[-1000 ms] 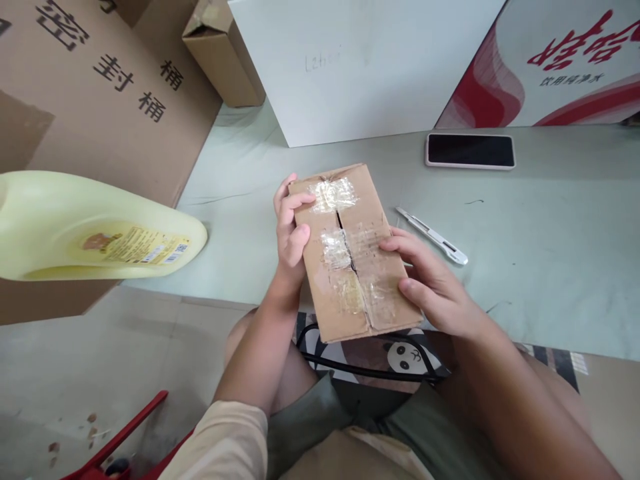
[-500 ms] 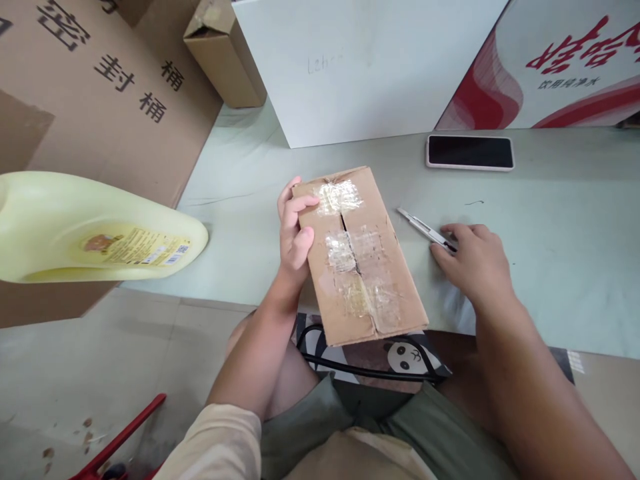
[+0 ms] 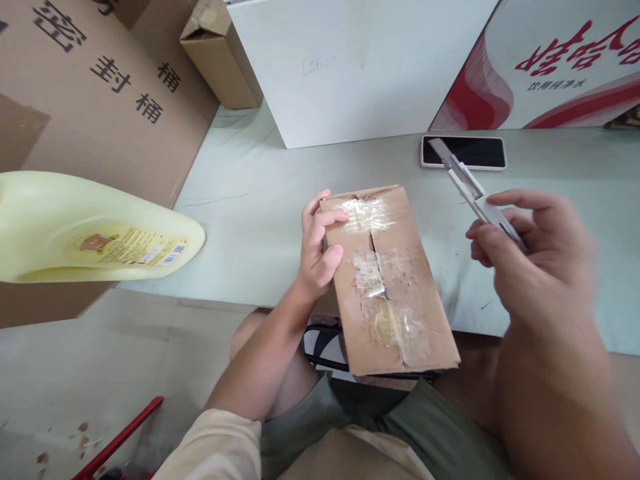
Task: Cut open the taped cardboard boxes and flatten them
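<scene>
My left hand grips the left edge of a small brown cardboard box, thumb and fingers lying over its taped top. Patches of clear tape cross the box's centre seam, where a narrow dark gap shows. The box's near end juts past the table edge above my lap. Raised to the right of the box, my right hand is closed around a utility knife. Its blade end points up and to the left, in front of the phone as seen from here.
A phone lies on the pale green table before a white box and a red-and-white carton. At left are a yellow bottle, a large carton and a small open box.
My right hand has picked the utility knife up off the table and raised it. My left hand has shifted the cardboard box to the right and slightly nearer me.
</scene>
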### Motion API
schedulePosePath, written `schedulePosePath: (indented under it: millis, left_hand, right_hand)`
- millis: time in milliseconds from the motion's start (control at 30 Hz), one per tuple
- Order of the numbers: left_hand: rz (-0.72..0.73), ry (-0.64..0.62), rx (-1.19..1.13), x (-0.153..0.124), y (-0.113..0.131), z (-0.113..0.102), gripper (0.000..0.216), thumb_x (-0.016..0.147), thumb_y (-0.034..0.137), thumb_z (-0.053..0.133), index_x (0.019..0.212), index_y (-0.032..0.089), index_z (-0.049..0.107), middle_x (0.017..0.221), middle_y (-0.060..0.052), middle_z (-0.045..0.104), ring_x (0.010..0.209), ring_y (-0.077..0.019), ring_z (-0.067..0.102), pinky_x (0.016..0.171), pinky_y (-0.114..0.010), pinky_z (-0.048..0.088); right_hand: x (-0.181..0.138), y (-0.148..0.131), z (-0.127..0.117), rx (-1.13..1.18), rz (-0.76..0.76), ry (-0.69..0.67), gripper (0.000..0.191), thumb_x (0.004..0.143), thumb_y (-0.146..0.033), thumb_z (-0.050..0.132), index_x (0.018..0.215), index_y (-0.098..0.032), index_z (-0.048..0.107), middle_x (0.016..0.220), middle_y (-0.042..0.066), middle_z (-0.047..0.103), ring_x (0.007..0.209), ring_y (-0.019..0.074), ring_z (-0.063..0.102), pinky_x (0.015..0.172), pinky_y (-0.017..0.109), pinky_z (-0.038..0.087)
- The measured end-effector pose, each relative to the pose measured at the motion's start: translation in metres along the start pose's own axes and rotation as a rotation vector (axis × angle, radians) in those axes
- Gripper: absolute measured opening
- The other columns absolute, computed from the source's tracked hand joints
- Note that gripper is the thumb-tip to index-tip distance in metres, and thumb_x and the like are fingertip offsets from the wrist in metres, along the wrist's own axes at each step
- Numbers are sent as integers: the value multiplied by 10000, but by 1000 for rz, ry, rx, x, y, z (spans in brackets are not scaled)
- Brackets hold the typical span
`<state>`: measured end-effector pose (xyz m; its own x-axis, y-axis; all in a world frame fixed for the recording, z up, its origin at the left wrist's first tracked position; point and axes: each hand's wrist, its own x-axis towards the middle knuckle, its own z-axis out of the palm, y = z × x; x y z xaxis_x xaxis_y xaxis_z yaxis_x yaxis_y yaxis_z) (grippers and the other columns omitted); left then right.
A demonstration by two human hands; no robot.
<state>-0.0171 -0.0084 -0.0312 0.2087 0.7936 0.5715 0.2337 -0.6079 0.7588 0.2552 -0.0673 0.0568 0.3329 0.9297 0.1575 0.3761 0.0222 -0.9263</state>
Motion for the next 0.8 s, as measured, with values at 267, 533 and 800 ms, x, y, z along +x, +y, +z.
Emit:
schedulePosePath:
  millis: [267,533,800]
  left_hand:
    - [25,-22,-12,-2,4,17,520,1045,743,413,1328,339,580,1464,-115,527,1555,-394,452,1212,-643,477]
    - [10,-59,-14,0,5,13,503,1038,740,423,1337,361,563,1390,-98,546,1517,-385,464,1234,-655,450]
    - [-15,-65,-45,1,11,13,458,1036,697,442,1331,369,563,1401,-99,519,1501,-381,475,1238,-646,467]
  right_hand:
    - [-26,-28,-17,325,-12,-211,209,955,-374,784,1163,-365,775,922,26,769,652,206,663,544,373,498]
    - [-31,-24,-3,144,-193,-129,143,948,-379,801,1083,-336,784,728,0,715,575,194,621,505,364,451]
    - [-28,-33,4,-87,-260,-292,162,955,-285,727,1114,-301,758,727,-26,678,529,138,535,510,313,424]
